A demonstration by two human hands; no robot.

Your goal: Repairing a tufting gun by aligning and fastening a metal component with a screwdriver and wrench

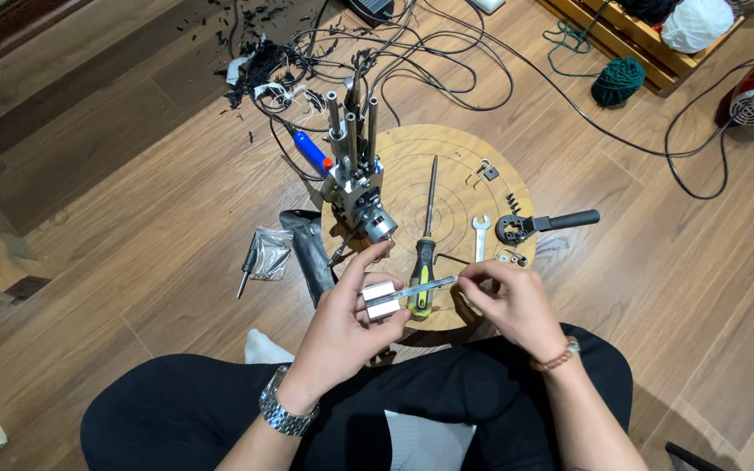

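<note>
your left hand [342, 318] is curled around a small silver metal block [380, 301], thumb over its top and fingers folded in beneath, so the block sits gripped just above your lap at the near edge of the round wooden board [460, 161]. a thin metal rod [429, 286] runs out of the block's right side. its long axis lies nearly level across the view, tilted a little upward toward the right, with one end at the block and the free end pointing to your right hand [503, 292]. that hand has its thumb and first fingers pinched closed on the rod's far tip; the other fingers are loosely bent beneath.

just behind the rod, a screwdriver with a yellow and black handle [423, 270] lies on the board, its shaft pointing away from you and its handle passing under the rod. a small open-ended wrench [480, 237] lies just right of it, and further right a black-handled tool with a round head [543, 225] lies with its handle pointing right. at the board's left edge stands a metal assembly with several upright rods [355, 170], a blue-handled tool [311, 150] lying beside it. off the board to the left are a black pouch [311, 249] and a clear plastic bag [270, 253] on the wooden floor [115, 201]. black cables [447, 61] tangle beyond.
</note>
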